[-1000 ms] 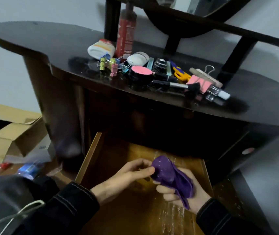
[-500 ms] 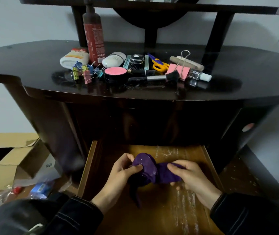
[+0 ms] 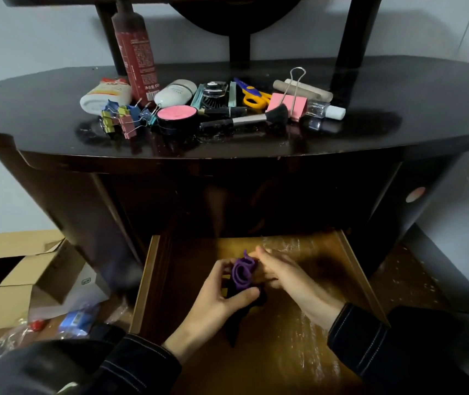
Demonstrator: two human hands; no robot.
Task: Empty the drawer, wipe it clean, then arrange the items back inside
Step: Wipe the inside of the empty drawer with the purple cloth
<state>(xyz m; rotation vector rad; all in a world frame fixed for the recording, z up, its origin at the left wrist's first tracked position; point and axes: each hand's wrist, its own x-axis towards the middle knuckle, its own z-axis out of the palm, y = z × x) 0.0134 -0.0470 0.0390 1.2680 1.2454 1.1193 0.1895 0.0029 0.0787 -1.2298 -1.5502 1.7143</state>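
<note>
The wooden drawer (image 3: pixel 353 269) is pulled open below the dark table, its bottom bare and streaked. Over its middle both hands hold a bunched purple cloth (image 3: pixel 243 271). My left hand (image 3: pixel 222 297) grips the cloth from the left with thumb underneath. My right hand (image 3: pixel 280 273) pinches the cloth's top right edge with its fingertips. On the dark tabletop (image 3: pixel 42 115) lie the drawer's items: a red bottle (image 3: pixel 135 49), white tube (image 3: pixel 105 95), binder clips (image 3: pixel 125 116), pink compact (image 3: pixel 177 115), makeup brush (image 3: pixel 253 118), scissors (image 3: pixel 252 94), pink clip (image 3: pixel 291 104).
Open cardboard boxes (image 3: pixel 14 280) and plastic wrappers (image 3: pixel 76 322) sit on the floor to the left. The table's mirror posts (image 3: pixel 354 29) rise at the back. A dark cabinet side (image 3: pixel 404 201) flanks the drawer on the right.
My view has swung upward and centred on the table. Both hands have worked the cloth from a loose hanging wad into a tighter bunch between them, further into the drawer.
</note>
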